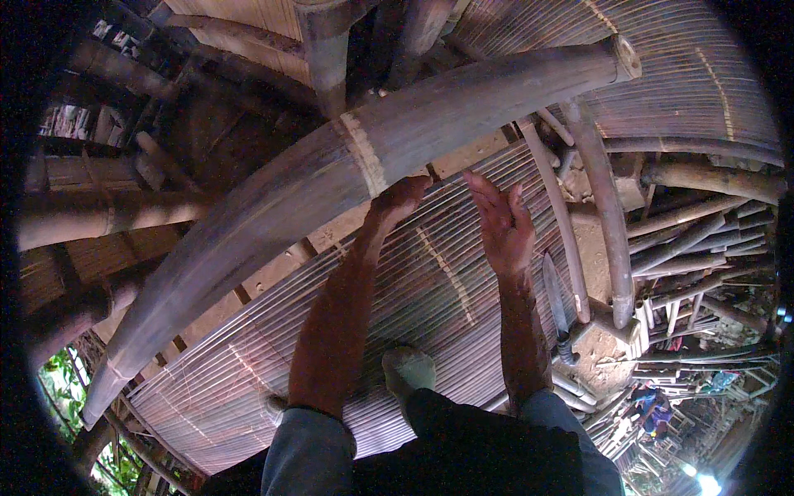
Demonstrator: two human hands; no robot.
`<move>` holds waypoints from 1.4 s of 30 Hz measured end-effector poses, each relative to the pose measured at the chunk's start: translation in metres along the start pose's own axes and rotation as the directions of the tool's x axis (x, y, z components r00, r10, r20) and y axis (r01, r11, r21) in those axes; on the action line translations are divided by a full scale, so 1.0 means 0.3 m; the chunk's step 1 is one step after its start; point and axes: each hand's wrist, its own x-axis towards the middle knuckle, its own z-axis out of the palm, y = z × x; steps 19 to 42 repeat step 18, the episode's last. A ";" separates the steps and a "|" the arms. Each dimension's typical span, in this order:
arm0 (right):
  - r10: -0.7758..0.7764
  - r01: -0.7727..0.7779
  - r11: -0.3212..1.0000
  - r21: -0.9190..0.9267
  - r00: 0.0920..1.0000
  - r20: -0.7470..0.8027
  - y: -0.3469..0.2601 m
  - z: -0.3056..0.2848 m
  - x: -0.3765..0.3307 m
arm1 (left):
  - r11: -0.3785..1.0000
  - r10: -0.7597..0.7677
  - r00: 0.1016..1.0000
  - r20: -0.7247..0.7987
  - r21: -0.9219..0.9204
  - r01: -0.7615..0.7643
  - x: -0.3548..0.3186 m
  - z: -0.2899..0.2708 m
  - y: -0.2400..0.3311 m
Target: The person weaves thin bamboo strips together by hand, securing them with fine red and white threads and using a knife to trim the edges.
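A thick grey bamboo pole (273, 198) crosses in front of me diagonally, with a pale ring at one joint. Close below that joint is my left hand (399, 198), its fingers curled together and pointing right. Whatever those fingers may hold is too dark and small to make out. To its right my right hand (504, 227) is raised with fingers stretched and apart, nothing in it. Both hands are over a screen of thin bamboo slats (447, 289) bound by pale cross ties. Beside my right forearm lies a long knife (554, 289) with a dark handle.
My shoe (409, 370) rests on the slats. Upright posts (597, 215) and stacked poles (691, 240) stand to the right. Another slatted panel (703, 91) is at the far right. Timber beams (124, 217) run along the left. Bright leaves (58, 397) show at lower left.
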 end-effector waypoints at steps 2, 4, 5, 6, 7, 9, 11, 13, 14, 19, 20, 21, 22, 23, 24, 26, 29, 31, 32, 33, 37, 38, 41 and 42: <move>0.054 -0.065 0.989 0.136 0.995 0.083 0.018 -0.007 0.039 | 0.983 0.007 0.999 0.037 0.185 -0.014 0.015 0.014 -0.058; 0.005 -0.136 0.790 0.597 0.976 0.216 0.026 0.024 0.063 | 0.995 -0.032 0.998 -0.050 0.096 0.037 0.010 0.033 -0.108; -0.015 -0.161 0.683 0.712 0.972 0.234 0.031 -0.001 0.064 | 0.998 -0.038 0.997 -0.066 0.042 0.041 0.009 0.050 -0.090; -0.034 -0.115 0.758 0.642 0.976 0.215 0.029 -0.025 0.064 | 0.999 -0.051 0.995 -0.091 -0.009 0.050 -0.005 0.048 -0.072; -0.055 -0.049 0.830 0.555 0.984 0.170 0.033 -0.083 0.050 | 0.997 -0.015 0.995 -0.101 0.076 0.023 -0.033 0.039 0.012; -0.084 0.082 0.996 -0.024 0.989 -0.119 0.091 -0.125 -0.024 | 0.985 0.032 0.992 -0.124 0.171 -0.011 -0.053 0.026 0.086; -0.192 0.105 0.951 -0.291 0.938 -0.290 0.174 -0.056 -0.193 | 0.946 0.157 0.969 -0.189 0.312 -0.092 -0.065 0.045 0.060; -0.165 0.179 0.983 0.045 0.960 -0.229 0.160 0.014 -0.248 | 0.983 0.153 0.970 -0.190 0.130 -0.130 -0.048 0.085 -0.015; -0.012 -0.008 0.940 -0.342 0.998 -0.055 0.072 0.052 -0.198 | 0.988 0.134 0.967 -0.217 -0.042 -0.146 -0.050 0.073 -0.082; 0.061 0.004 0.878 -0.478 0.991 0.121 0.118 0.022 -0.211 | 0.816 0.062 0.974 -0.219 -0.551 -0.176 -0.173 0.049 -0.203; 0.061 0.004 0.878 -0.478 0.991 0.121 0.118 0.022 -0.211 | 0.816 0.062 0.974 -0.219 -0.551 -0.176 -0.173 0.049 -0.203; 0.061 0.004 0.878 -0.478 0.991 0.121 0.118 0.022 -0.211 | 0.816 0.062 0.974 -0.219 -0.551 -0.176 -0.173 0.049 -0.203; 0.061 0.004 0.878 -0.478 0.991 0.121 0.118 0.022 -0.211 | 0.816 0.062 0.974 -0.219 -0.551 -0.176 -0.173 0.049 -0.203; 0.061 0.004 0.878 -0.478 0.991 0.121 0.118 0.022 -0.211 | 0.816 0.062 0.974 -0.219 -0.551 -0.176 -0.173 0.049 -0.203; 0.061 0.004 0.878 -0.478 0.991 0.121 0.118 0.022 -0.211 | 0.816 0.062 0.974 -0.219 -0.551 -0.176 -0.173 0.049 -0.203; 0.061 0.004 0.878 -0.478 0.991 0.121 0.118 0.022 -0.211 | 0.816 0.062 0.974 -0.219 -0.551 -0.176 -0.173 0.049 -0.203; 0.061 0.004 0.878 -0.478 0.991 0.121 0.118 0.022 -0.211 | 0.816 0.062 0.974 -0.219 -0.551 -0.176 -0.173 0.049 -0.203; 0.061 0.004 0.878 -0.478 0.991 0.121 0.118 0.022 -0.211 | 0.816 0.062 0.974 -0.219 -0.551 -0.176 -0.173 0.049 -0.203; 0.061 0.004 0.878 -0.478 0.991 0.121 0.118 0.022 -0.211 | 0.816 0.062 0.974 -0.219 -0.551 -0.176 -0.173 0.049 -0.203; 0.061 0.004 0.878 -0.478 0.991 0.121 0.118 0.022 -0.211 | 0.816 0.062 0.974 -0.219 -0.551 -0.176 -0.173 0.049 -0.203; 0.061 0.004 0.878 -0.478 0.991 0.121 0.118 0.022 -0.211 | 0.816 0.062 0.974 -0.219 -0.551 -0.176 -0.173 0.049 -0.203; 0.061 0.004 0.878 -0.478 0.991 0.121 0.118 0.022 -0.211 | 0.816 0.062 0.974 -0.219 -0.551 -0.176 -0.173 0.049 -0.203; 0.061 0.004 0.878 -0.478 0.991 0.121 0.118 0.022 -0.211 | 0.816 0.062 0.974 -0.219 -0.551 -0.176 -0.173 0.049 -0.203; 0.061 0.004 0.878 -0.478 0.991 0.121 0.118 0.022 -0.211 | 0.816 0.062 0.974 -0.219 -0.551 -0.176 -0.173 0.049 -0.203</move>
